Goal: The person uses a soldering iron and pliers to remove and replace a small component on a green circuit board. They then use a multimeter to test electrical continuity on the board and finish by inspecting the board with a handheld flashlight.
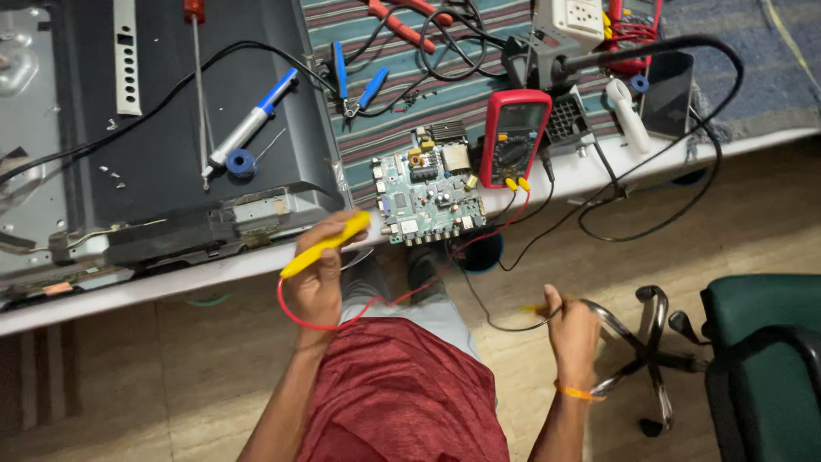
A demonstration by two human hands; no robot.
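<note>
Head view: left hand (318, 278) grips the yellow probe (327, 244) (red lead) short of the circuit board (428, 192); right hand (571, 329) pinches the black lead (505, 323); no contact yet with the board.

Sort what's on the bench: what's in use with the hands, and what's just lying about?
In use: yellow probe in left hand; black lead in right hand; red multimeter; circuit board.

Lying about: soldering iron, solder spool, blue-handled pliers, screwdriver.

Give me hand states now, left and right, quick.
Left hand: closed on the yellow probe with the red wire.
Right hand: closed on the other probe, black wire attached.
</note>
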